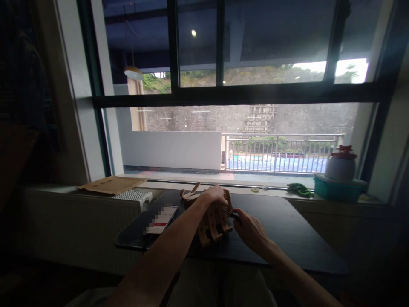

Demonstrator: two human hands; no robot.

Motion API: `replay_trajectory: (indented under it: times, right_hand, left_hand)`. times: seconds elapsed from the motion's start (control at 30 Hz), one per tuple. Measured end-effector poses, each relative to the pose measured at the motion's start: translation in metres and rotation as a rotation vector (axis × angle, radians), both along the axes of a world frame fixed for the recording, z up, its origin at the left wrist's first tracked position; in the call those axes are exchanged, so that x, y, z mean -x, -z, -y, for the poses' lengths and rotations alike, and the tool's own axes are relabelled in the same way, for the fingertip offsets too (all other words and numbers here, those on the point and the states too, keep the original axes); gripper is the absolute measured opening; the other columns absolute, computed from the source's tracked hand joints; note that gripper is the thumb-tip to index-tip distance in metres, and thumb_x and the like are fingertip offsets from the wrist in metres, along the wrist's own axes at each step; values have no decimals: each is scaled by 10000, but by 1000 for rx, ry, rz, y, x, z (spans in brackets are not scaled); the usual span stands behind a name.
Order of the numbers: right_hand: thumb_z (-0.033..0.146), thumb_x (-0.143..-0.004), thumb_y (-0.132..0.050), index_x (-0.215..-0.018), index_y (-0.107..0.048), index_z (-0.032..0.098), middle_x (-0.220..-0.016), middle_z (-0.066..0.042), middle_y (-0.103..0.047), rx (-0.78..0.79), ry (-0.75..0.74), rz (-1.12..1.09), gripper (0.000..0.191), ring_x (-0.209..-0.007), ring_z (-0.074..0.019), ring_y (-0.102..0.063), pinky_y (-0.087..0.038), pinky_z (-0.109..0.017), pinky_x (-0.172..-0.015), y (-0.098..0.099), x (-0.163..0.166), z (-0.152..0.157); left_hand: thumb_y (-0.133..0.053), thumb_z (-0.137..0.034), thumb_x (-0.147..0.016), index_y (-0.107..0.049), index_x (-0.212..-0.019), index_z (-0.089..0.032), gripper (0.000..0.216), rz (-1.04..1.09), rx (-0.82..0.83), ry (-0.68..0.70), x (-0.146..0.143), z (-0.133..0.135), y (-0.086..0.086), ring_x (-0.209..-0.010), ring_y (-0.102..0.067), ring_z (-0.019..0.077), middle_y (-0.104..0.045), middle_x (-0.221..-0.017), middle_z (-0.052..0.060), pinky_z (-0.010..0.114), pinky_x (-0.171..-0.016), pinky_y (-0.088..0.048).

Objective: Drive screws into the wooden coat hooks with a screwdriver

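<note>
Wooden object: the light-brown wooden piece with several curved, hook-like slats (211, 222) lies on the dark table with rounded corners (281, 232), at its middle, between the two hands.
Left hand: the person's left hand (217, 195) lies over the far part of the wooden piece, with the fingers bent; whether they pinch it, one cannot tell.
Right hand: the right hand (248, 225) is to the right, its fingers pinching the black handle of a thin tool (235, 217).
Tool: its thin end points left, towards the wooden slats; whether it touches them, one cannot tell.
Phone: a phone with a lit screen (163, 221) lies on the table, left of the wooden piece.
Window side: a brown paper envelope (110, 185) is far left; a green cloth (300, 190) is far right, beside a teal plastic box (335, 188).
</note>
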State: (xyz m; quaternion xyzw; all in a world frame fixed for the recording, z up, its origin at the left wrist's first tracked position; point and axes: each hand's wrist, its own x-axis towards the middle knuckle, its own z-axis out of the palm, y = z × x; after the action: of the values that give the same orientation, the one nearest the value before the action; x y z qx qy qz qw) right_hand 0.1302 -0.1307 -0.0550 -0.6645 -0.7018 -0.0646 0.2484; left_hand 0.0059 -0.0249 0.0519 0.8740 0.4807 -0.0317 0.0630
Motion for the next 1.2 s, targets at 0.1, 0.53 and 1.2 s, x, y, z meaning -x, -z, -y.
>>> replay_trajectory:
  times: [0.1, 0.53, 1.2]
  right_hand:
    - [106, -884, -399, -1182, -518, 228, -1019, -57, -668, -10, -23, 84, 343, -824, -187, -653, -372, -259, -603, -4, 1, 3]
    - [265, -932, -396, -1121, -520, 227, -973, -26, -713, 28, 18, 21, 229, -850, -191, -671, -372, -258, -618, -3, 3, 1]
    - [212, -929, -397, -1124, -528, 230, -981, -29, -702, 8, -17, 65, 235, -841, -177, -663, -369, -251, -621, -5, 1, 4]
  left_hand:
    - [-563, -319, -896, -547, -1176, -159, 323, 8, 0, -15, 0, 0, 0, -1017, -589, 219, -566, -1194, 89, 415, -840, -515]
    - [-562, -319, -897, -548, -1174, -160, 319, 16, 8, -44, -1, -1, 0, -1001, -596, 214, -575, -1174, 86, 406, -829, -520]
    - [-565, -318, -896, -553, -1167, -165, 312, 26, -4, -47, -1, -1, 1, -1007, -594, 214, -575, -1176, 84, 403, -833, -517]
